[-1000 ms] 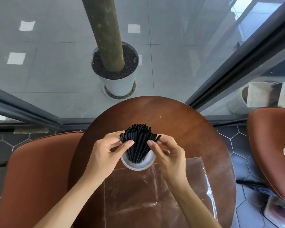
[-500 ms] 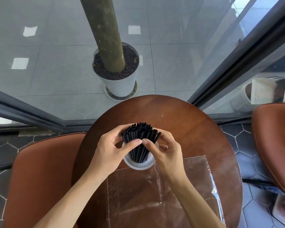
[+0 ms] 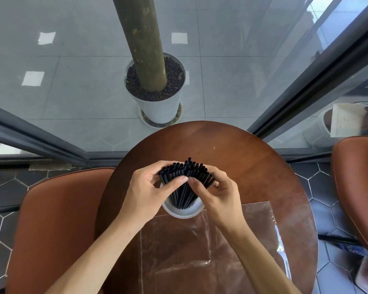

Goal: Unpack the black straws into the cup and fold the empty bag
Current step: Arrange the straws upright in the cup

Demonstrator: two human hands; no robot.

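Note:
A bundle of black straws (image 3: 184, 194) stands upright in a white cup (image 3: 184, 212) on the round brown table (image 3: 242, 166). My left hand (image 3: 149, 192) wraps the bundle's left side, thumb and fingers pinched around the tops. On the right side my right hand (image 3: 219, 194) clasps the bundle, and the two thumbs nearly touch in front of the straws. The clear plastic bag (image 3: 200, 251) lies flat and empty on the table just in front of the cup, partly under my forearms.
A brown leather chair (image 3: 57, 219) sits at the table's left and another (image 3: 359, 187) at the right. Beyond the table is a glass wall with dark frames; behind it stands a white pot (image 3: 157, 107) holding a thick trunk.
Both hands have closed in around the straw tops, gathering the fanned bundle tighter; my thumbs have come together in front. The cup and bag stay in place.

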